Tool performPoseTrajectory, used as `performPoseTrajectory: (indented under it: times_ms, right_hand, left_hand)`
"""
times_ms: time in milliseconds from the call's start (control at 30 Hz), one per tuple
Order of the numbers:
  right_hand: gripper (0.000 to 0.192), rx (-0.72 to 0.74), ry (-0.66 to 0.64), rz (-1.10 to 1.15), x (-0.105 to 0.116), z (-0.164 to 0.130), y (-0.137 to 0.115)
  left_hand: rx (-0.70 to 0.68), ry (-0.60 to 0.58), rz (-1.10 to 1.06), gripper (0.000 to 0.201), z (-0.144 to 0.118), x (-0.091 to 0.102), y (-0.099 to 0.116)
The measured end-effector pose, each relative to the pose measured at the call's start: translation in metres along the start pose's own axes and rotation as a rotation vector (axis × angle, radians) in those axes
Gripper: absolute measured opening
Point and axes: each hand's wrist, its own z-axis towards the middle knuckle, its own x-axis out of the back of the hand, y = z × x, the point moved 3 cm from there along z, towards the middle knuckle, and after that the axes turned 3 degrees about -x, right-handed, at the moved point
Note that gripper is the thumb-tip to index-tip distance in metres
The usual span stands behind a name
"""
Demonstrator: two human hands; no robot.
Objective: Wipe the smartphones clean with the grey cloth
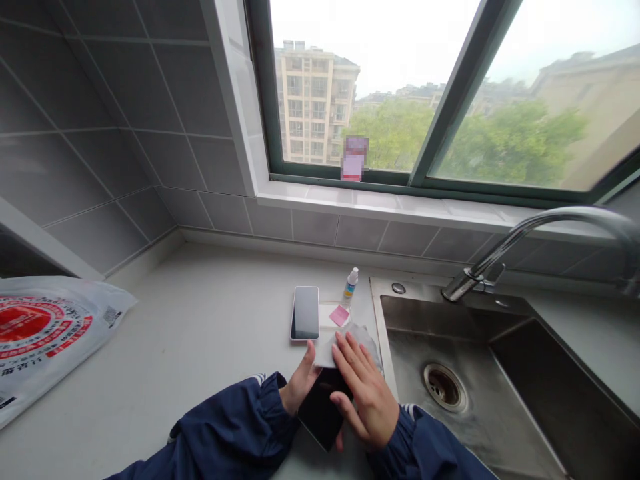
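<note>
- My left hand (299, 381) grips the dark phone (320, 408) by its left edge, low in the middle of the frame, thumb up along the side, fingers tucked underneath where I can't see them.
- My right hand (364, 387) lies flat, fingers together, pressing a grey wiping cloth (350, 337) onto the phone's upper end.
- The phone is a stiff glass slab, smooth and likely slippery, and I reckon it would crack if dropped; the side edges are the safe place to hold, not the face.
- The cloth is limp and light, bunching under my fingertips; it needs the flat of the hand to stay put.
- Just above on the table (200, 333), a second phone (305, 313) lies face up beside a pink tab (339, 315) on a clear sheet, probably a screen protector.
- A small spray bottle (351, 283) stands upright behind those, at the sink (500, 400) rim.
- Steel tap (525, 233) arches at the right; a printed plastic bag (45, 333) lies far left.
</note>
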Motion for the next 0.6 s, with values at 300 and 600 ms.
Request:
performPoseTrajectory:
  times_ms: [300,600]
  right_hand:
    - [0.061,0.081,-0.062,0.045,0.0,-0.001,-0.009]
    - [0.066,0.354,-0.132,0.178,0.005,-0.003,-0.036]
  left_hand:
    - [0.044,0.102,0.017,0.073,0.004,0.004,0.003]
    - [0.187,0.177,-0.006,0.1,0.003,0.001,0.008]
